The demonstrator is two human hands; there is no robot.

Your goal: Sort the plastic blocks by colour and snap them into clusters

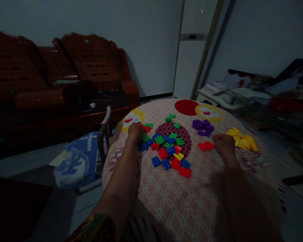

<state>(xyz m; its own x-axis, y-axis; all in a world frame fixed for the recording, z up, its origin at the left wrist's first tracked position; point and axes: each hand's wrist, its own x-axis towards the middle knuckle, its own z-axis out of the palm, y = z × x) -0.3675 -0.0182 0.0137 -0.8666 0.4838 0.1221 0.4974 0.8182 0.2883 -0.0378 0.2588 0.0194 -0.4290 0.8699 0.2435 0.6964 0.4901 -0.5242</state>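
Blue, green and red plastic building blocks (163,153), with one yellow among them, lie in a loose heap mid-table. At the heap's far left edge, my left hand (134,131) is curled with its fingertips on a small red block (141,126); part of the grip is hidden. More red and green blocks lie right beside those fingers. My right hand (224,145) has its fingers drawn together, and no block shows between them. It hovers or rests between a few red blocks (206,146), a purple pile (202,127) and a yellow pile (242,139).
The round table (192,201) has a patterned pink cloth. A chair (104,141) with a blue cloth (80,158) stands at its left. Behind are a wooden sofa (91,64) and a tall white cabinet-like unit (190,64). Papers (217,87) lie on a side table at right.
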